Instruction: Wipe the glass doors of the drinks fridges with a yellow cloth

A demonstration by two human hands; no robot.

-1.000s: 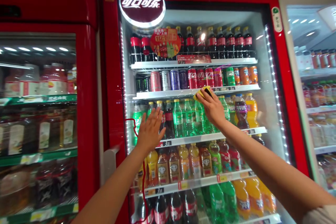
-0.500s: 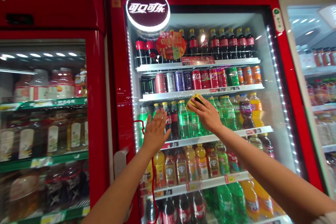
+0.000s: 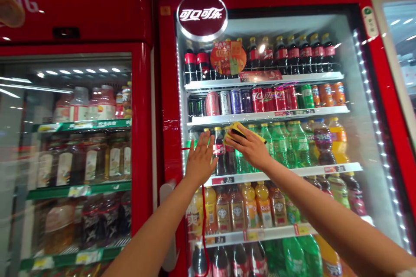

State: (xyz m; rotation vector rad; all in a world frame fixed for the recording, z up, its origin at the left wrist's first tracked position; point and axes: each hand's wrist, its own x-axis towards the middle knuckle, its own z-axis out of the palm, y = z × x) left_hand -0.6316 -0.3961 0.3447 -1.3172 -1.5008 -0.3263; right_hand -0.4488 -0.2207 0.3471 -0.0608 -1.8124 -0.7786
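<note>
My right hand [image 3: 248,146] presses a yellow cloth with a black stripe [image 3: 234,132] against the glass door of a red drinks fridge [image 3: 167,108]. The fingers lie over the cloth, and part of it shows past them on the right. To the left, my left hand [image 3: 200,158] is spread palm-forward at the same door, fingers apart and holding nothing. Behind both hands, seen through the glass, stand green soda bottles [image 3: 299,143] and a cola bottle [image 3: 219,151].
A white door handle [image 3: 168,225] is low on the left side of the door, near a thin red line [image 3: 204,216]. Another red fridge [image 3: 141,138] stands to the left, and a pale one [image 3: 383,13] on the right. A lit round sign [image 3: 202,15] tops the door.
The view has swung left. My right hand and the cloth have slid left and slightly down across the glass, nearer my left hand, which stays at about the same part of the door.
</note>
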